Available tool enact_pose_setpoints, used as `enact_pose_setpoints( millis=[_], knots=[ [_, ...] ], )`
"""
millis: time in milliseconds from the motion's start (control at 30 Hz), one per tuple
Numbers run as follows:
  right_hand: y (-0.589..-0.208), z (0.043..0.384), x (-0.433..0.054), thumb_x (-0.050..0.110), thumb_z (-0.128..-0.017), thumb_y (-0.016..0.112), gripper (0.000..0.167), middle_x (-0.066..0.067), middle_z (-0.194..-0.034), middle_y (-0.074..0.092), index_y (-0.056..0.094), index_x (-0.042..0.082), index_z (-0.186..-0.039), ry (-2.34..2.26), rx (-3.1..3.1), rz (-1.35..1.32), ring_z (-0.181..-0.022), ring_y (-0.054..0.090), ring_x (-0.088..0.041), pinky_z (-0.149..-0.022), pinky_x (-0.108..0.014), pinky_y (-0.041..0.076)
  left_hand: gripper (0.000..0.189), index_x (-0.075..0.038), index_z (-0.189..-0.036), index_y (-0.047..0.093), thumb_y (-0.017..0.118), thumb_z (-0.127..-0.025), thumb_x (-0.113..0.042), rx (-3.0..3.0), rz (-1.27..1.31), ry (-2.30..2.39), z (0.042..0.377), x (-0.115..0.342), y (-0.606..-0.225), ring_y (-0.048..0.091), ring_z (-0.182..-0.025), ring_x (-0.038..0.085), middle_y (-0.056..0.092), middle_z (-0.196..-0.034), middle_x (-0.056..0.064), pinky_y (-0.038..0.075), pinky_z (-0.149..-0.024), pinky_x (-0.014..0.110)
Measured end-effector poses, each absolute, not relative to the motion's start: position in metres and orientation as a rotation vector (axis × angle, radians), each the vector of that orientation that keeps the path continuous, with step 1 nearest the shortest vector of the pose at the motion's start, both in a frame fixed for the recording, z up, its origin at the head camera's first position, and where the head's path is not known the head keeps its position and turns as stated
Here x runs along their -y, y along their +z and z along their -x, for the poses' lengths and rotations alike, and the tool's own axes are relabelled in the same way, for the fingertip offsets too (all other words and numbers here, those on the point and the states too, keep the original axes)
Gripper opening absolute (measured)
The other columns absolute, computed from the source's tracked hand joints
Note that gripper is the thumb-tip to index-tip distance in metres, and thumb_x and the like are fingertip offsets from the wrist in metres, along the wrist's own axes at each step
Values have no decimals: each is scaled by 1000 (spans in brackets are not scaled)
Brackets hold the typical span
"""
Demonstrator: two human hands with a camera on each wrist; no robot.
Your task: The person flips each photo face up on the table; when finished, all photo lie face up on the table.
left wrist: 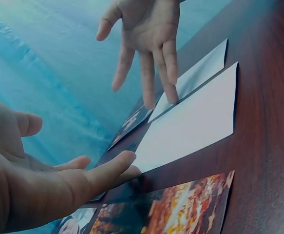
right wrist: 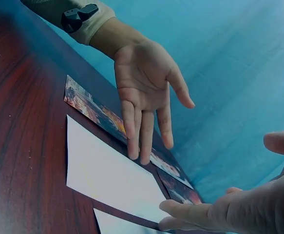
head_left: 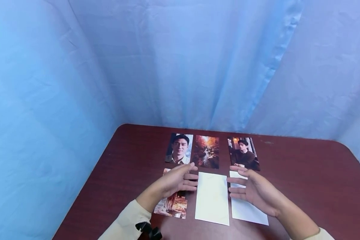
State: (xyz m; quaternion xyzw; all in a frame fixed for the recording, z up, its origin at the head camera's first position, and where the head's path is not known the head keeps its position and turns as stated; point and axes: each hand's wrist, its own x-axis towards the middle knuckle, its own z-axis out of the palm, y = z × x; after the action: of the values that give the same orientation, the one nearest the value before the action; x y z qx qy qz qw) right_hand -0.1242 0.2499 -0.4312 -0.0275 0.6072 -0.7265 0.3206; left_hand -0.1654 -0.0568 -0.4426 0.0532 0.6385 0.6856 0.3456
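Observation:
My left hand (head_left: 180, 180) hovers with spread, straight fingers over an autumn-coloured photo card (head_left: 171, 209), partly hiding it. Facing it, my right hand (head_left: 256, 191) has its fingers extended over the right-hand white card (head_left: 249, 213) and covers part of that card. Between the two hands a blank white card (head_left: 212, 200) lies flat on the table. The left wrist view has both white cards beneath the right hand (left wrist: 151, 29), whose palm faces the camera. In the right wrist view the left hand (right wrist: 144, 83) holds nothing, its fingertips above the cards.
Behind the hands lie a portrait photo (head_left: 179, 150), a forest stream photo (head_left: 207, 151) and a photo of a seated person (head_left: 243, 155). The dark red wooden table (head_left: 303, 173) has rounded far corners. Blue curtains (head_left: 183, 66) hang around its back and sides.

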Motion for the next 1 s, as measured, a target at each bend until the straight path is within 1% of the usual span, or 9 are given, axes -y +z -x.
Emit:
enact_pose_setpoints(
  millis=[133, 233, 367, 433, 600, 833, 1000],
  knots=[
    [-429, 122, -246, 40, -115, 30, 71, -37, -172, 6, -3, 6, -169, -1950, -1580, 32, -152, 43, -43, -118, -49, 50, 68, 7, -160, 34, 39, -114, -44, -1647, -152, 1756, 166, 53, -443, 52, -143, 52, 43, -158, 39, 54, -112, 54],
    [-429, 123, -244, 39, -115, 29, 72, -39, -171, 8, -5, 4, -168, -1983, -1575, 13, -148, 47, -45, -117, -48, 51, 68, 6, -160, 34, 39, -114, -44, -1648, -175, 1739, 168, 50, -442, 52, -144, 51, 43, -159, 38, 53, -113, 54],
    [-428, 126, -240, 39, -114, 29, 72, -38, -170, 10, -4, 2, -167, -2018, -1589, -36, -147, 48, -47, -115, -46, 52, 68, 6, -160, 33, 39, -115, -43, -1655, -187, 1725, 170, 49, -440, 52, -145, 50, 44, -159, 37, 52, -114, 53],
    [-427, 127, -237, 38, -114, 30, 71, -37, -171, 12, -2, 3, -167, -2025, -1600, -73, -147, 48, -48, -114, -44, 53, 67, 6, -160, 33, 39, -115, -42, -1660, -190, 1719, 170, 50, -439, 51, -145, 50, 44, -159, 37, 52, -115, 53],
    [-426, 130, -231, 38, -114, 30, 72, -38, -170, 12, -1, 3, -168, -2019, -1614, -106, -149, 44, -53, -113, -41, 53, 65, 5, -161, 33, 40, -115, -40, -1673, -197, 1713, 170, 52, -437, 51, -146, 50, 43, -160, 37, 50, -116, 53],
    [-426, 128, -228, 37, -113, 30, 70, -40, -168, 19, 4, 2, -168, -2007, -1629, -139, -151, 42, -53, -106, -32, 54, 63, 6, -161, 32, 40, -115, -36, -1675, -195, 1707, 166, 55, -435, 52, -145, 48, 42, -160, 37, 51, -116, 51],
    [-426, 122, -227, 36, -113, 28, 69, -41, -166, 25, 7, 0, -167, -2004, -1628, -161, -151, 43, -51, -103, -29, 52, 61, 5, -160, 34, 40, -114, -34, -1684, -206, 1682, 161, 55, -433, 51, -147, 46, 44, -160, 35, 52, -115, 50]
  ],
)
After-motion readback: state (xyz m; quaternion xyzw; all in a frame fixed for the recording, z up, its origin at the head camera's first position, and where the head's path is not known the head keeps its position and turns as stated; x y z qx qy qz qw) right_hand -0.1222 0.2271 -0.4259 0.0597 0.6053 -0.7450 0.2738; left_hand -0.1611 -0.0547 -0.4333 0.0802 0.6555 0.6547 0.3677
